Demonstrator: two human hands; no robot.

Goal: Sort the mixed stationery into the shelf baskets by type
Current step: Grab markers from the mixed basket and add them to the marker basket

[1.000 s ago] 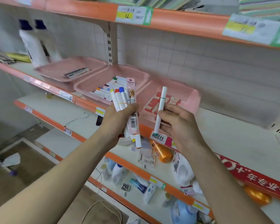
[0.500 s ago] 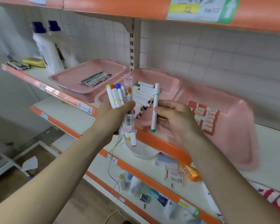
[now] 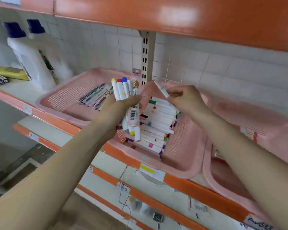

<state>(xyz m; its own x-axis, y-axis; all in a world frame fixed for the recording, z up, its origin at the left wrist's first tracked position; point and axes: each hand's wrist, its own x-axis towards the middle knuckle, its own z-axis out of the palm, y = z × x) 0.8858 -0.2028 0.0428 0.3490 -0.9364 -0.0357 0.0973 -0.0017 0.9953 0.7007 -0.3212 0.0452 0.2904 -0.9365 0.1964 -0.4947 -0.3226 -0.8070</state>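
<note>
Stationery sorting is under way at an orange-edged shelf (image 3: 198,185) carrying three pink baskets side by side. The left basket (image 3: 63,97) holds a few flat packets (image 3: 95,97). The middle basket (image 3: 181,170) holds a stacked row of white markers (image 3: 158,123) with coloured ends. The right basket (image 3: 264,127) is blurred and its contents cannot be made out. Two white bottles (image 3: 32,63) with blue caps stand at the far left of the same shelf.

Left hand (image 3: 116,112): clenched round a bundle of markers (image 3: 121,90), with the yellow, red and blue caps uppermost and a carded pack (image 3: 134,113) held among them. The bundle hangs at the near left corner of the middle basket.

Right hand (image 3: 188,100): pinching a single white marker (image 3: 162,89) between thumb and fingertips. The marker is tilted, its upper end leaning left.

Change noted: a second ago this marker was held upright in front of the right basket. Half a second ago it was upright before the near edge of the middle basket. It is now over the back half of the middle basket, above the stack and apart from it, and has not been released.

Assessment: the marker has been brought to the basket of its own kind, so this placing step appears nearly complete and only the release is outstanding. The bundle in the left hand remains unsorted, so a good part of the task is still open. The carded pack probably belongs somewhere other than among the loose markers.
</note>
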